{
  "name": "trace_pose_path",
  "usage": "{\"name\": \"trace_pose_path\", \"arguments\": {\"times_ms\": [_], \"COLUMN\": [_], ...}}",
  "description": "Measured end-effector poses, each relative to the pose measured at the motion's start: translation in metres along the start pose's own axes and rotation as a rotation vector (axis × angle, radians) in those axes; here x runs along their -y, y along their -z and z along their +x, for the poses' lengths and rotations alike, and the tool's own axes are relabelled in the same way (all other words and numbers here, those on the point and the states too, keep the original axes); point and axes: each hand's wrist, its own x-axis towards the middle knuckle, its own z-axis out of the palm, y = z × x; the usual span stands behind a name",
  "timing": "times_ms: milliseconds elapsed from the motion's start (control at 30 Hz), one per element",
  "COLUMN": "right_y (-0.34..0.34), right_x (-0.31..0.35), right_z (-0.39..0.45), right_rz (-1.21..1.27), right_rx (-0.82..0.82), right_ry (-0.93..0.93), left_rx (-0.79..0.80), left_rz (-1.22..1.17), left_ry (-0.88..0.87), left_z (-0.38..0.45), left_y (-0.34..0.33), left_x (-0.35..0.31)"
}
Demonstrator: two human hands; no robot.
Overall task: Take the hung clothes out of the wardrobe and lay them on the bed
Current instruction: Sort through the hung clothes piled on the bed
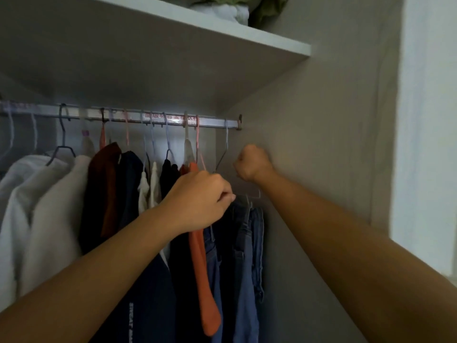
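Observation:
Several garments hang on hangers from a metal rail inside the wardrobe. At the rail's right end hang blue jeans on a thin wire hanger, beside an orange garment. My left hand is curled at the top of the jeans, its fingers pinching the hanger's lower wire. My right hand is closed in a fist by the same hanger's right shoulder; what its fingers grip is hidden. White coats, a rust top and dark tops hang further left.
The wardrobe's grey side wall stands close on the right. A shelf above the rail carries folded white and green fabric. A bright white surface borders the wardrobe at far right.

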Motion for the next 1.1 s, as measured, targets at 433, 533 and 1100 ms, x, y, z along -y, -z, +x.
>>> {"name": "trace_pose_path", "arguments": {"times_ms": [433, 533, 1100], "right_y": [-0.004, -0.015, -0.18], "right_x": [-0.017, -0.026, -0.144], "right_z": [-0.115, -0.152, -0.432], "right_rz": [0.303, 0.359, 0.399], "right_rx": [-0.041, -0.048, 0.49], "right_ry": [-0.026, -0.03, -0.368], "left_rx": [0.008, -0.063, 0.177], "left_rz": [0.192, 0.076, -0.558], "left_ry": [-0.242, -0.217, 0.147], "left_z": [-0.037, -0.049, -0.254], "left_y": [-0.052, -0.065, -0.219], "left_x": [-0.007, -0.015, -0.089]}}
